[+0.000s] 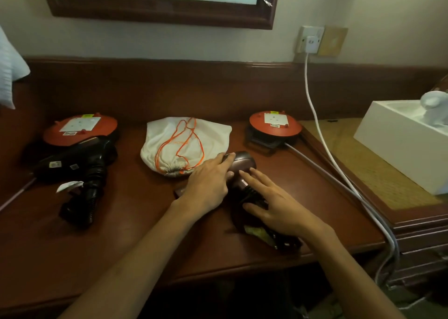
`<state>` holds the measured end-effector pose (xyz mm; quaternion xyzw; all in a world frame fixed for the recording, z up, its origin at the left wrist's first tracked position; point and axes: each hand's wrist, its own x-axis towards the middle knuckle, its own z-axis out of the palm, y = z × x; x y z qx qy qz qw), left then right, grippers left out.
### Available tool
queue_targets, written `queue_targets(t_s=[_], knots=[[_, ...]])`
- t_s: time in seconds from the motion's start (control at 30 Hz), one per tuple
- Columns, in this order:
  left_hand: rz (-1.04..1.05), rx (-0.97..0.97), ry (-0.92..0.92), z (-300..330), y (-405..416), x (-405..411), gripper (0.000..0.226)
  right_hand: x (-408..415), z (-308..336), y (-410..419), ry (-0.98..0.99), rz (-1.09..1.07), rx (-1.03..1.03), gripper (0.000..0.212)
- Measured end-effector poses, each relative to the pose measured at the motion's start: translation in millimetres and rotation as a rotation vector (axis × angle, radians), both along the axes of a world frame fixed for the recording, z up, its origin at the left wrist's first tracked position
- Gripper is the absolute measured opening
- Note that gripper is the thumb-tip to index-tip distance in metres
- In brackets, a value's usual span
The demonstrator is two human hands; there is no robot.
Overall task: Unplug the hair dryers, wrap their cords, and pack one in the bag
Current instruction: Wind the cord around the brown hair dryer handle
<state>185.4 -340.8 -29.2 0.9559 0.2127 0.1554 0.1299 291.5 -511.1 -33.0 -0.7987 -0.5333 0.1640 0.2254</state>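
Progress past halfway by the look of it: black hair dryer [80,166] at left, unplugged, coiled cord bunched beside its handle; maroon hair dryer [238,163] mid-desk, cord bundled near the front edge; white cloth bag [169,137] just behind, drawstring mouth cinched, packing not yet done; left hand [208,183] flat on glossy barrel, right hand [274,207] resting open-fingered on ribbed cord, neither gripping; smooth plastic, soft fabric, polished wooden desk [121,234].

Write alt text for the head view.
Both hands rest on a maroon hair dryer on a wooden desk, left hand on its body, right hand on its wrapped cord. A white drawstring bag lies behind; a black hair dryer lies at left.
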Motion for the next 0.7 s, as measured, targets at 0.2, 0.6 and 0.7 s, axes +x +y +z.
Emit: queue_targets(t_s=[0.2, 0.6, 0.7], knots=[[-0.18, 0.015, -0.009, -12.2, -4.4, 72.1, 0.054, 29.6, -15.5, -17.8, 0.014, -0.21, 0.036, 0.069], [-0.174, -0.076, -0.042, -16.8, -39.9, 187.4, 0.062, 114.9, -11.5, -42.1, 0.097, -0.388, 0.05, 0.069], [-0.181, -0.075, -0.037, -16.3, -35.9, 196.4, 0.061, 123.4, -14.0, -37.8, 0.1, -0.396, 0.052, 0.07]])
